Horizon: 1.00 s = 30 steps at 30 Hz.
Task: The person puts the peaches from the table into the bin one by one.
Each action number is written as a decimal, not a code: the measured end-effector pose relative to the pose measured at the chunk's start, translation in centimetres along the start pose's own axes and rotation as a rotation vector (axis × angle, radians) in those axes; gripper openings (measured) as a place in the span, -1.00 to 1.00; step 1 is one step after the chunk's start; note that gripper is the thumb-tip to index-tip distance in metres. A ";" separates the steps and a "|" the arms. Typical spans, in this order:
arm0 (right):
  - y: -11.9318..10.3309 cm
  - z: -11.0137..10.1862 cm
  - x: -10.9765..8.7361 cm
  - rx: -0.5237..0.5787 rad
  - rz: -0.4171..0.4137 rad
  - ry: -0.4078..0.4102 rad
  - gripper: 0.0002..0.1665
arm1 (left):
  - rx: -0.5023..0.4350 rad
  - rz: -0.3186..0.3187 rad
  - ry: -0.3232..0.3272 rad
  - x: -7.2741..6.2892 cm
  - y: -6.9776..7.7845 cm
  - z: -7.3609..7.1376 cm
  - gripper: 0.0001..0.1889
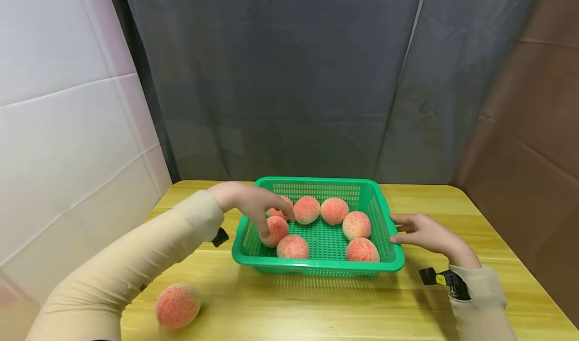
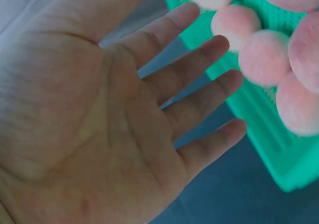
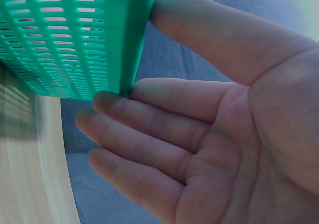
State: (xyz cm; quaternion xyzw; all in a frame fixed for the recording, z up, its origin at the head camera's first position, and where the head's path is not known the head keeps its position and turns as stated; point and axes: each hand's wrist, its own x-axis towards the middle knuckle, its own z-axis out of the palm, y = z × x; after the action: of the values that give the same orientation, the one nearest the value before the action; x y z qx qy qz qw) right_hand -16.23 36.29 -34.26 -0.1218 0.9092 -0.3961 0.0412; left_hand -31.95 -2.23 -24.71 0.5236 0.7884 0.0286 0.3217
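A green plastic basket (image 1: 316, 264) with slotted walls sits on the wooden table, holding several pink-red peaches (image 1: 334, 211). My left hand (image 1: 253, 204) hangs over the basket's left side, just above a peach (image 1: 274, 232) there. Its fingers are spread and the palm looks bare in the left wrist view. At the basket's right rim (image 1: 388, 215), my right hand (image 1: 427, 234) touches with thumb and forefinger, which stand apart from each other. The right wrist view shows its other fingers stretched out beneath. One more peach (image 1: 178, 306) lies outside the basket, near my left forearm.
The wooden table (image 1: 289, 311) ends at a grey cloth backdrop (image 1: 280, 90). A white sheet (image 1: 68, 115) hangs on the left and a brown one (image 1: 534, 145) on the right. Small black devices are strapped to both wrists.
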 end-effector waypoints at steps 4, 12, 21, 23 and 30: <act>0.0 0.0 -0.2 0.008 -0.007 -0.003 -0.19 | -0.040 0.001 0.130 -4.2 -1.1 1.5 -0.34; 0.0 0.2 -0.6 0.015 -0.002 -0.004 -0.19 | -0.040 0.007 0.363 -11.4 -3.5 7.4 -0.36; 0.0 0.3 -0.5 0.000 -0.004 -0.009 -0.19 | -0.083 -0.095 0.414 -14.3 -5.4 15.9 -0.34; -0.1 0.4 -0.3 -0.003 -0.008 -0.010 -0.19 | -0.105 -0.129 0.436 -14.7 -5.6 17.2 -0.32; -0.1 0.3 -0.2 -0.034 0.001 -0.004 -0.18 | -0.059 -0.089 0.521 -15.1 -6.2 19.7 -0.26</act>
State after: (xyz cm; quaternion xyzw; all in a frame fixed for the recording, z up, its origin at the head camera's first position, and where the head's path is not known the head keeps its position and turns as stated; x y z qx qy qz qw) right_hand -15.98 36.06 -34.33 -0.1228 0.9157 -0.3805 0.0410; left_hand -22.68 -23.49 -35.52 0.4536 0.8657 0.1714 0.1241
